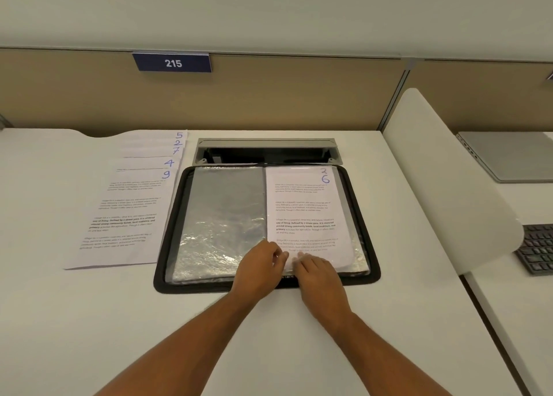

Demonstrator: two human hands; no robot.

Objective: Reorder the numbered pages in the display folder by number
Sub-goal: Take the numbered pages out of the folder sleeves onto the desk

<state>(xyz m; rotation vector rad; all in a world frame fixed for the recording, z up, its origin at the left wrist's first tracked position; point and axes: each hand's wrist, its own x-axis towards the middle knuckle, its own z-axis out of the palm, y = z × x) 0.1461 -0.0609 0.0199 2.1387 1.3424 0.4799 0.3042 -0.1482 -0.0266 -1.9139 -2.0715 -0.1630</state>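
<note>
Display folder [356,186] lies open at the middle of the tabletop, its near edge towards me and its spine running straight away from me. Page 6 [302,207] sits on the right-hand leaf, long axis along that spine, with another numeral peeking out just above the 6, so there's a sheet behind it. The left leaf shows only empty, crinkly plastic sleeves [221,216].

Both hands are down at the page's near edge. Left hand [258,265] has its fingers curled at the near-left corner by the spine, and it looks like a pinch on the sleeve or sheet there, though I can't tell which. Right hand [317,271] lies flatter, fingers resting on the near edge just beside it.

The pulled pages [128,204] are fanned out towards the tabletop's far-left corner, showing 5, 2, 7, 4, 9. That stack lies leftward and away, so the left hand is nearer for any transfer.
</note>
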